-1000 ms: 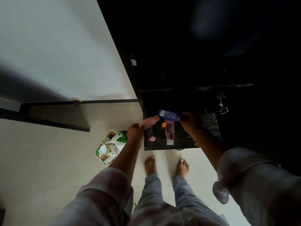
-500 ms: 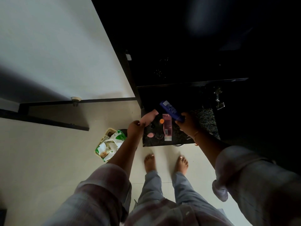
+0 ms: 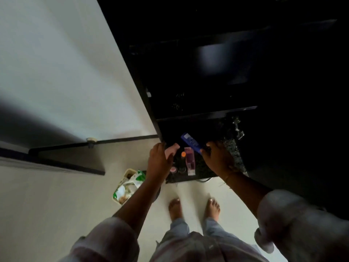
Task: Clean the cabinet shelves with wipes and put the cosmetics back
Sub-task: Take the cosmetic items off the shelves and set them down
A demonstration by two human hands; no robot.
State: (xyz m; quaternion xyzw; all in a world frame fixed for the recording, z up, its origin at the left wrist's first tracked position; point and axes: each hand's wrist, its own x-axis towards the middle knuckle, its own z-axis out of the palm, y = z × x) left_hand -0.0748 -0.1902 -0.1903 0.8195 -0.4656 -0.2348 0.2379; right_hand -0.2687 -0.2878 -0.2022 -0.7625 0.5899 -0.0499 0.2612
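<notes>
Gripping the pink tube (image 3: 172, 150) at frame centre, my left hand (image 3: 159, 163) now curls its fingers over more of it than half a second ago. My right hand (image 3: 220, 159) pinches the lower end of the blue tube (image 3: 190, 143), still tilted toward the upper left above the dark speckled shelf (image 3: 205, 172). The wipes pack (image 3: 132, 183) lies on the floor, lower left of the hands.

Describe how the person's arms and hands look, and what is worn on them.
Both forearms are bare. The left hand and right hand wear no gloves. A thin gold-coloured bangle circles the right wrist; nothing shows on the left wrist. The pale, faintly checked fabric left sleeve and the pale fabric right sleeve are pushed up, the right one ending in a thick folded cuff.
</notes>
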